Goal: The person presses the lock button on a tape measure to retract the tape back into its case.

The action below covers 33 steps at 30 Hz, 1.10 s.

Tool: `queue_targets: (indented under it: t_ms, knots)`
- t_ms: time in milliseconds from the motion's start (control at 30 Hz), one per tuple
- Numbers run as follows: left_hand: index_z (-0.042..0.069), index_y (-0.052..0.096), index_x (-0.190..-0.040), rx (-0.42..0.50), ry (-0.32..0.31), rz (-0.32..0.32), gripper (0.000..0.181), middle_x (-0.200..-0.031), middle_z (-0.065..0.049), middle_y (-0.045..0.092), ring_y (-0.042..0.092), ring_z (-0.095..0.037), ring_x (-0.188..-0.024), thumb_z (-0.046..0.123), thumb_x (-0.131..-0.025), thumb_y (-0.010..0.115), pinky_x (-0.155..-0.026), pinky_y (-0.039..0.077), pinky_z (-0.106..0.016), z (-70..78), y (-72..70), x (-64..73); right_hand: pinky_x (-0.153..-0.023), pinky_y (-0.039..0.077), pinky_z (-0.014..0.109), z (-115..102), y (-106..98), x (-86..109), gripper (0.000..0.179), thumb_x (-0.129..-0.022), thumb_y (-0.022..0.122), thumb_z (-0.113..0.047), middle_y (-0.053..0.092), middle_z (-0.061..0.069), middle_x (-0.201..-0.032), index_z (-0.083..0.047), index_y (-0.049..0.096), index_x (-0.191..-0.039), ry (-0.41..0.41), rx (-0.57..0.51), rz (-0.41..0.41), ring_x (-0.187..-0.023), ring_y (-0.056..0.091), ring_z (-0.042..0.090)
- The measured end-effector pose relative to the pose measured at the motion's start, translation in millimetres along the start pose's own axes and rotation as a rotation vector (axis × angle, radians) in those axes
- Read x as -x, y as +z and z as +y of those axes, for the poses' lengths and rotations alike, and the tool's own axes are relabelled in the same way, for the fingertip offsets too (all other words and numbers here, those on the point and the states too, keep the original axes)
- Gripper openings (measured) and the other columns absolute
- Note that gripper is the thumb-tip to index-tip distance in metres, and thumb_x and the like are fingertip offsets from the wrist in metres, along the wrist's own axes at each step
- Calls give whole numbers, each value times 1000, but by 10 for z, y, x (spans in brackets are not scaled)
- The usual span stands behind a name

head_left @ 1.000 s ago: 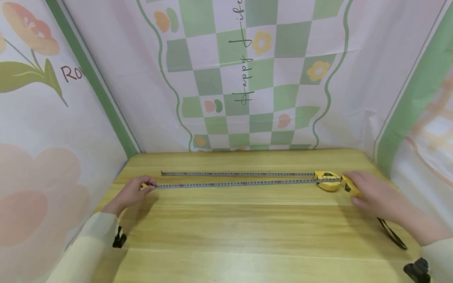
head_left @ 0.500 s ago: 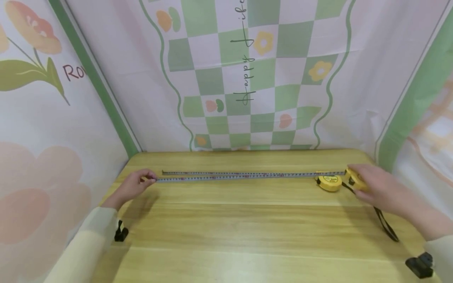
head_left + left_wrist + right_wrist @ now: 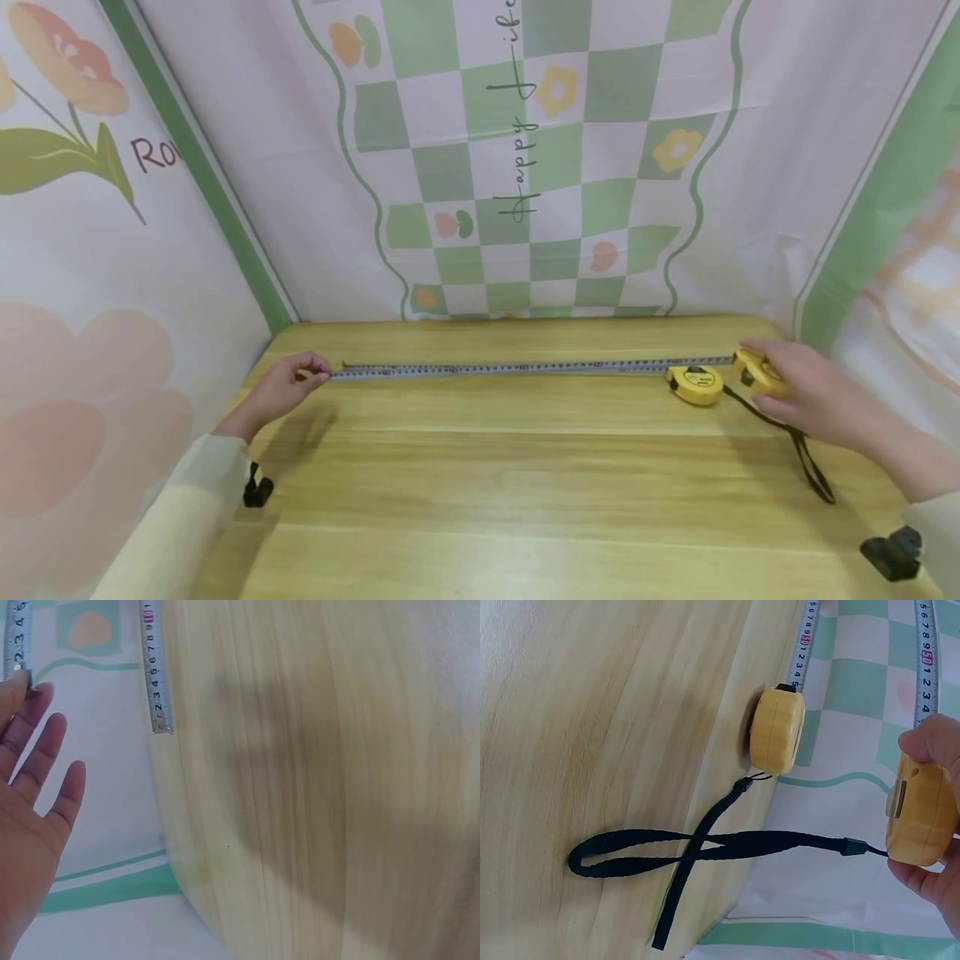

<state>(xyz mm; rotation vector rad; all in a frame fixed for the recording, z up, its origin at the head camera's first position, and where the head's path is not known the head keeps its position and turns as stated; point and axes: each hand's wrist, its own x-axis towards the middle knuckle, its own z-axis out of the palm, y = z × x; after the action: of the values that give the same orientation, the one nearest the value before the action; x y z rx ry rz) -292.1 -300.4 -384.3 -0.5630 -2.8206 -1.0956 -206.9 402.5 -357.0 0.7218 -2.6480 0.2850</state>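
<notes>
My left hand [image 3: 281,390] pinches the end of a steel tape [image 3: 19,634] between thumb and index finger; its other fingers are spread. At the right, my right hand [image 3: 813,396] grips the yellow case of that tape measure [image 3: 922,817], raised off the table. The drawn-out tape runs straight between both hands. A second yellow tape measure [image 3: 697,386] stands on the table near my right hand, its own tape [image 3: 154,667] also pulled out leftward. Seen from the head, the held tape crosses over the lying one and partly hides it.
A black wrist strap [image 3: 630,840] hangs from the held case and crosses the strap [image 3: 679,900] of the standing one. The wooden table [image 3: 487,483] ends at the back against a hanging checked cloth [image 3: 525,167]. Black camera mounts [image 3: 257,487] sit at both wrists.
Both hands have shifted away from me, carrying the held tape from in front of the lying tape to nearly in line with it. My right hand also moved slightly right.
</notes>
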Motion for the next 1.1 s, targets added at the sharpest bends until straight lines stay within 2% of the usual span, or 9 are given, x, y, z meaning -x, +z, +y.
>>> queue_targets:
  t_ms: [267,333,400,467,500,533,633,833,1100]
  knots:
    - [1,62,-103,42,12,19,12,-99,-12,63,58,-27,-96,12,-99,58,-85,48,-47,-1,1,-10,-79,45,58,1,-19,2,75,-63,85,3,57,31,-115,13,47,-128,-1,-11,20,-98,55,45]
    - [1,62,-103,65,14,18,13,-100,-12,63,57,-27,-97,12,-99,58,-87,48,-48,-5,-2,-9,-88,46,46,-15,-27,0,76,-63,85,3,58,27,-118,9,48,-130,5,-23,27,-101,55,43]
    - [0,62,-105,85,13,17,14,-101,-12,62,57,-28,-98,12,-99,58,-88,48,-49,-11,-5,-9,-98,39,27,-27,-32,-5,75,-64,85,4,58,24,-121,6,50,-130,1,-35,36,-104,55,40]
    - [-1,61,-105,100,9,15,15,-101,-12,62,57,-28,-99,12,-99,57,-89,48,-50,-16,-8,-11,-95,39,25,-35,-37,-7,75,-62,85,5,59,21,-121,3,52,-130,-27,-30,46,-104,55,38]
    - [-1,61,-106,104,5,14,16,-101,-12,61,56,-28,-99,13,-99,57,-90,47,-50,-20,-8,-12,-94,40,26,-36,-39,-7,74,-62,85,5,59,20,-121,2,53,-129,-44,-28,54,-103,55,37]
    - [-1,61,-106,109,2,13,16,-101,-13,61,56,-28,-100,13,-99,57,-90,47,-50,-19,-8,-12,-92,42,34,-36,-42,-5,74,-61,85,6,60,19,-119,1,54,-128,-60,-25,58,-102,55,37]
    - [-1,61,-106,113,-7,15,16,-101,-13,61,56,-28,-100,13,-100,57,-90,47,-50,-15,-4,-12,-78,43,49,-29,-43,3,68,-59,84,6,60,18,-115,-2,58,-122,-105,-8,74,-99,54,37]
    - [-1,61,-106,97,-14,24,15,-100,-13,61,56,-28,-100,12,-99,57,-90,47,-51,-8,7,-19,-75,40,43,-21,-46,3,58,-55,83,8,60,16,-109,-13,63,-106,-159,13,106,-94,55,37]
    - [-1,61,-106,109,-15,25,15,-102,-18,61,57,-27,-98,12,-99,57,-89,48,-49,11,20,-33,-73,43,48,-31,-64,16,56,-55,83,7,61,18,-108,-15,63,-103,-169,30,108,-92,57,39]
